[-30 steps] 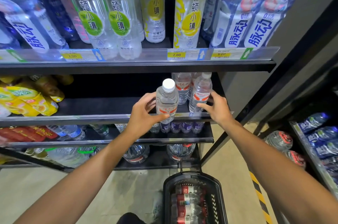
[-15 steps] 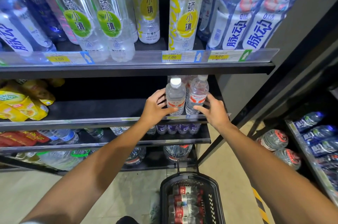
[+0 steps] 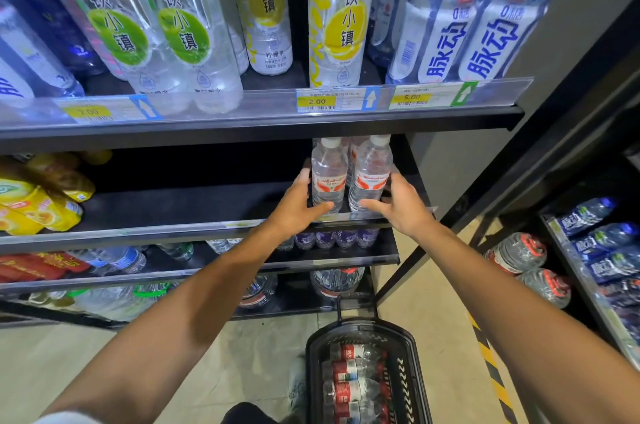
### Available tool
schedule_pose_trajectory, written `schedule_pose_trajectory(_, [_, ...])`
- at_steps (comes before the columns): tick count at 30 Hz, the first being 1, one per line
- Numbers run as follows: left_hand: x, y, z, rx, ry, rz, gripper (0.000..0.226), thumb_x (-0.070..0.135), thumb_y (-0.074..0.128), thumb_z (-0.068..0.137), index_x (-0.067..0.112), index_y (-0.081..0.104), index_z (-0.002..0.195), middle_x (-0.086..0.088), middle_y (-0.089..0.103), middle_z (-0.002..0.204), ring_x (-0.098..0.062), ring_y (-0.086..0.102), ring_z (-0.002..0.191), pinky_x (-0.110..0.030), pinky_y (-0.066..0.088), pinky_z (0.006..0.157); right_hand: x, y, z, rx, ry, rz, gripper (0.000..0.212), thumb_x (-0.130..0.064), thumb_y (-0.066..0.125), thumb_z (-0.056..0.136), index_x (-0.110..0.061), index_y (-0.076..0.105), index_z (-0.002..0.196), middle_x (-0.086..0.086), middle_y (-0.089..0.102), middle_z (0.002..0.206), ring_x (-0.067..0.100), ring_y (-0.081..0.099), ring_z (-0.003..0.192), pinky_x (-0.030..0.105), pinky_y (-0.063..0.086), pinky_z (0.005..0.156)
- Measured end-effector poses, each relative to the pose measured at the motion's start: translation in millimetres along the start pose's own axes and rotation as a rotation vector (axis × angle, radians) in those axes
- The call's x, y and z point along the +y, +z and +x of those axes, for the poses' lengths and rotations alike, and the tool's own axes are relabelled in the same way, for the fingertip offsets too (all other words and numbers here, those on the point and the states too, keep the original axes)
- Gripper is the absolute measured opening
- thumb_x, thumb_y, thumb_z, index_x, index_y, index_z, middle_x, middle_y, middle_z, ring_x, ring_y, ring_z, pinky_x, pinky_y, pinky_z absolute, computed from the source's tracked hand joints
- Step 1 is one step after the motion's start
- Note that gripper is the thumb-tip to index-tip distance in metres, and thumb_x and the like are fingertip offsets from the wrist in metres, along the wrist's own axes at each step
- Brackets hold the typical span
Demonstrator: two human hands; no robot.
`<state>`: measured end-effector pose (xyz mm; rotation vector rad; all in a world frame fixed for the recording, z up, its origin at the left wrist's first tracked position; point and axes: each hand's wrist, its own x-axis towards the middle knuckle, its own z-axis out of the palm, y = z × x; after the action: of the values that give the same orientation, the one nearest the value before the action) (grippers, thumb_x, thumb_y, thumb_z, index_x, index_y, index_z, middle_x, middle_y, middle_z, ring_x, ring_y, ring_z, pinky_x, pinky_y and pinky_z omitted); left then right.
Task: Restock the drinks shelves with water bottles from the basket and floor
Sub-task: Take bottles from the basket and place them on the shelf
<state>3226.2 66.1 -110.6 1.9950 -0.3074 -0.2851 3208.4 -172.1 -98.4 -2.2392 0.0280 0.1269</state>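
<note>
Two clear water bottles with white caps and red-and-white labels stand side by side at the right end of the black middle shelf (image 3: pixel 173 209). My left hand (image 3: pixel 296 207) grips the left bottle (image 3: pixel 329 171) low down, thumb across its front. The right bottle (image 3: pixel 371 174) is held the same way near its base by my right hand (image 3: pixel 401 207). More bottles of the same kind stand behind these two. On the floor below, a black basket (image 3: pixel 311 364) holds several red-labelled water bottles (image 3: pixel 349 371) lying down.
The top shelf carries tall lemon-water and blue sports-drink bottles behind a price rail (image 3: pixel 332 100). Yellow drink packs (image 3: pixel 38 205) lie at the middle shelf's left end. Lower shelves hold small bottles and large jugs. Another rack (image 3: pixel 602 250) of bottles stands at right.
My left hand has carried its bottle rightward and deeper onto the shelf, so it now stands against the right bottle. My right hand stayed on its bottle.
</note>
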Motion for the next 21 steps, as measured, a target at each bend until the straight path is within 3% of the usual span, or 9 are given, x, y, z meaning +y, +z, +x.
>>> schedule_pose_trajectory(2, [-3, 0, 4, -0.061, -0.027, 0.08, 0.077, 0.013, 0.075, 0.09, 0.021, 0.032, 0.153, 0.004, 0.055, 0.142, -0.004, 0.052, 0.131, -0.025, 0.043, 0.112, 1, 0, 7, -0.043, 0.015, 0.002, 0.083, -0.019, 0.089, 0.077, -0.018, 0.041, 0.145, 0.004, 0.056, 0.143, 0.019, 0.056, 0.132, 0.04, 0.049, 0.11])
schedule_pose_trajectory(5, [-8, 6, 9, -0.065, -0.046, 0.173, 0.052, 0.013, 0.071, 0.094, 0.013, 0.052, 0.142, -0.004, 0.062, 0.138, -0.017, 0.058, 0.129, -0.037, 0.047, 0.11, 6, 0, 18, -0.063, 0.047, -0.014, 0.079, -0.011, 0.089, 0.075, -0.017, 0.045, 0.14, 0.005, 0.059, 0.139, 0.02, 0.058, 0.129, 0.04, 0.049, 0.11])
schedule_pose_trajectory(13, [-5, 13, 26, -0.106, -0.087, 0.25, 0.038, 0.022, 0.064, 0.099, 0.015, 0.061, 0.136, -0.004, 0.067, 0.133, -0.018, 0.064, 0.12, -0.031, 0.049, 0.1, 4, -4, 34, -0.165, 0.109, -0.022, 0.065, -0.011, 0.083, 0.082, -0.013, 0.051, 0.139, 0.005, 0.066, 0.133, 0.022, 0.06, 0.127, 0.046, 0.046, 0.112])
schedule_pose_trajectory(18, [-1, 11, 22, -0.119, -0.127, 0.286, 0.045, 0.025, 0.064, 0.099, 0.014, 0.053, 0.141, -0.006, 0.061, 0.141, -0.02, 0.059, 0.127, -0.032, 0.046, 0.105, -3, -5, 27, -0.176, 0.153, -0.027, 0.069, -0.012, 0.082, 0.084, -0.013, 0.045, 0.143, 0.006, 0.064, 0.137, 0.025, 0.059, 0.129, 0.048, 0.044, 0.113])
schedule_pose_trajectory(21, [8, 5, 12, -0.123, -0.082, 0.261, 0.066, 0.024, 0.07, 0.095, 0.015, 0.035, 0.151, -0.006, 0.046, 0.152, -0.02, 0.045, 0.14, -0.031, 0.036, 0.114, -9, -6, 9, -0.124, 0.173, -0.053, 0.091, -0.023, 0.084, 0.083, -0.015, 0.03, 0.156, 0.008, 0.055, 0.149, 0.029, 0.051, 0.138, 0.045, 0.04, 0.116])
